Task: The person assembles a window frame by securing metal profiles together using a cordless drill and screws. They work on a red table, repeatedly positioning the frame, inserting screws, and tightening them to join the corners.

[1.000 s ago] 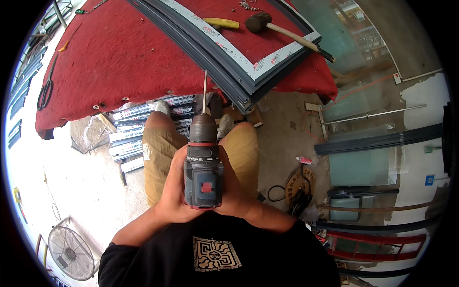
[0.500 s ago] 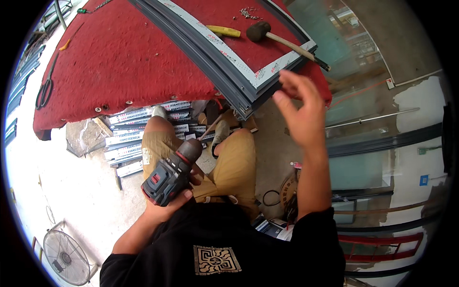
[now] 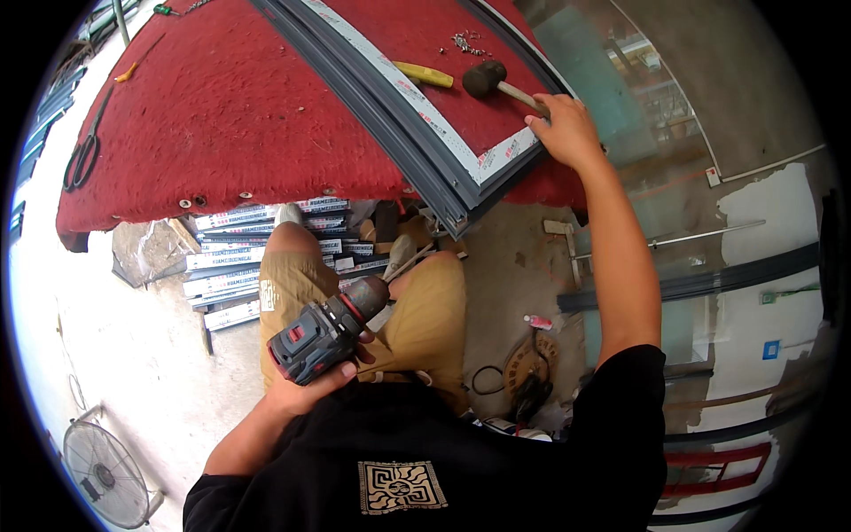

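My left hand [image 3: 312, 387] is closed around a dark cordless drill [image 3: 321, 335] held over my lap, its long bit pointing up and to the right. At the corner of a dark grey metal frame [image 3: 387, 118] edged with white film, my right hand [image 3: 568, 129] has its fingers curled over the handle of a black-headed mallet [image 3: 484, 80]. The mallet lies across the frame, and my hand hides the handle's end. Inside the frame rests a yellow tool [image 3: 425, 74], with a pile of small metal screws [image 3: 467, 43] beyond it.
A red cloth-covered table [image 3: 213, 115] carries the frame, with black scissors [image 3: 82, 160] near its left edge. Stacked wrapped profiles [image 3: 226, 259] lie on the floor underneath. At lower left stands a fan [image 3: 106, 474]. Glass panes [image 3: 620, 328] and long dark profiles [image 3: 691, 288] are at right.
My right hand has moved up and forward from beside the frame's corner onto the mallet handle, its fingers closing over it. The drill stays in my left hand, almost unmoved.
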`<state>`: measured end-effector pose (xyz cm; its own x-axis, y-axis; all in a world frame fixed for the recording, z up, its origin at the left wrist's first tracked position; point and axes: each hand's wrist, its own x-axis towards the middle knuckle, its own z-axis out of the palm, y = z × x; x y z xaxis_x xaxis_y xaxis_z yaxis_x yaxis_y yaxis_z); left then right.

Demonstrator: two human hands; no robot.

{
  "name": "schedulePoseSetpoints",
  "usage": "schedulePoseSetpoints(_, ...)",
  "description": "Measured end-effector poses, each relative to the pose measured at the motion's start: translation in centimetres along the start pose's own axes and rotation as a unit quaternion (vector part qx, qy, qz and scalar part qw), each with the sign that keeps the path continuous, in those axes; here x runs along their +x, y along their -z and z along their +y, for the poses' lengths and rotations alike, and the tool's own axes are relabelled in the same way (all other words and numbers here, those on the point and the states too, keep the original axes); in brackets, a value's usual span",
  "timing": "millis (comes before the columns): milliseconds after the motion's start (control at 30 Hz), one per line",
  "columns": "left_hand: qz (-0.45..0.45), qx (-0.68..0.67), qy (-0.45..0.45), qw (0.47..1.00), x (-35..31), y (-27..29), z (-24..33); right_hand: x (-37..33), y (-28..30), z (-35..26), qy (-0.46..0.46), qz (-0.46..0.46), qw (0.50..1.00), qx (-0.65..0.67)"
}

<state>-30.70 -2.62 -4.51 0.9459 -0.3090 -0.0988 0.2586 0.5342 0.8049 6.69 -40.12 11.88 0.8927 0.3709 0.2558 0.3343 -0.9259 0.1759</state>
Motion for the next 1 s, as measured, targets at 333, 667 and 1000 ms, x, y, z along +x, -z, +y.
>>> schedulePoseSetpoints(333, -0.013, 0.01, -0.012, 1.0, 2.4, -0.9, 1.3, 4.4, -2.3, 1.6, -0.056, -0.116, 0.991, 0.042)
schedulePoseSetpoints(667, 0.013, 0.0, 0.032, 0.999, 2.3, -0.7, -0.9, 7.4, 11.5, -7.1, 0.247, -0.035, 0.951, -0.182)
schedulePoseSetpoints(1000, 0.003, 0.025, 0.019, 0.999, 1.8, -0.4, -1.8, 6.7, 13.1, -10.8, 0.366, -0.031, 0.904, -0.218)
